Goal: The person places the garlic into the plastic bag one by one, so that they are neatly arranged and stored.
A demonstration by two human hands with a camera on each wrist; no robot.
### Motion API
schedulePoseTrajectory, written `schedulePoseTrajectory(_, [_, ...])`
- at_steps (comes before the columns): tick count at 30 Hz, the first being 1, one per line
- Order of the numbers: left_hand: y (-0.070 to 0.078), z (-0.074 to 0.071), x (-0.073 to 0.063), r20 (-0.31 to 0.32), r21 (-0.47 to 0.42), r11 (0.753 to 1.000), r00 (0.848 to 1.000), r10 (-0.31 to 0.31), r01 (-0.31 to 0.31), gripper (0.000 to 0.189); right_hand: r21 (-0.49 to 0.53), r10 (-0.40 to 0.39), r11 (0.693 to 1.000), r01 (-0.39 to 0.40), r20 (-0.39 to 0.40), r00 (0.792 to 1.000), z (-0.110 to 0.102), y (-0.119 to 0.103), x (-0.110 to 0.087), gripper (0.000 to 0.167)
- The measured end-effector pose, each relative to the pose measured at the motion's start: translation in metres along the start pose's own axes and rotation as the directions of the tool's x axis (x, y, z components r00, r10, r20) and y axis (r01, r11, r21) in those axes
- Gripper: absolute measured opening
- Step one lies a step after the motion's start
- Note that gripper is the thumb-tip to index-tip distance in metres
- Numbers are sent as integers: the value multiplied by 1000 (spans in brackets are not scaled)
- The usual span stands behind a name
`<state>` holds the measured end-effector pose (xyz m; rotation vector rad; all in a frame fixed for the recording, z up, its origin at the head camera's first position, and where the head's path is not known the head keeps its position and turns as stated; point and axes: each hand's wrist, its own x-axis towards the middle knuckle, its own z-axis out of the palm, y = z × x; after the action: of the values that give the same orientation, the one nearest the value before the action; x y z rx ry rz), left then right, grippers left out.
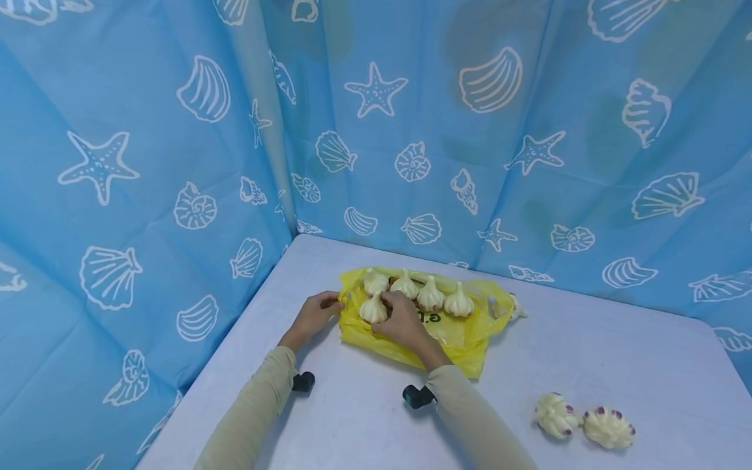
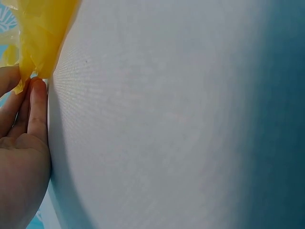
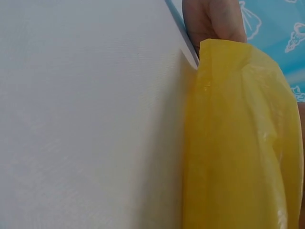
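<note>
A yellow plastic bag [image 1: 452, 333] with dark printing lies spread on the table, and several garlic bulbs [image 1: 459, 301] stand on it, mostly in a row along its far side. At the bag's left edge my left hand [image 1: 314, 318] pinches the thin plastic between thumb and fingers; the left wrist view shows this bag edge [image 2: 43, 38] at the fingertips. My right hand [image 1: 405, 321] reaches over the bag and holds a garlic bulb [image 1: 372, 309] at the near left of the group. In the right wrist view the raised yellow plastic [image 3: 238, 143] hides most of that hand.
Another garlic bulb [image 1: 516, 308] lies at the bag's right end, partly behind the plastic. Two more bulbs with purple marks, one [image 1: 555, 416] beside the other [image 1: 608, 428], lie at the table's near right. A blue shell-patterned curtain [image 1: 376, 163] borders the white table [image 1: 617, 352] behind and left.
</note>
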<state>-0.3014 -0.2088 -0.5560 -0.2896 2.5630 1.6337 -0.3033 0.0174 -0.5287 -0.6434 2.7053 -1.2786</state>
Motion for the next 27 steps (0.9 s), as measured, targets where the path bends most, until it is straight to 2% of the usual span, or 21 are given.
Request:
schedulePoseTrajectory(6, [0, 0, 0, 3, 6, 1000, 1000, -4, 4, 34, 68, 9, 998, -8, -7, 1000, 0, 0, -1, 68])
schedulePoseTrajectory(12, [2, -1, -1, 3, 21, 1000, 1000, -10, 10, 34, 7, -42, 999, 42, -67, 997, -2, -1, -2, 62])
schedulePoseTrajectory(17, [2, -2, 0, 3, 25, 1000, 1000, 0, 0, 34, -21, -82, 996, 81, -68, 994, -2, 1, -3, 59])
schedulePoseTrajectory(27, [0, -1, 0, 5, 14, 1000, 1000, 15, -15, 35, 3, -75, 997, 76, -86, 993, 0, 6, -8, 61])
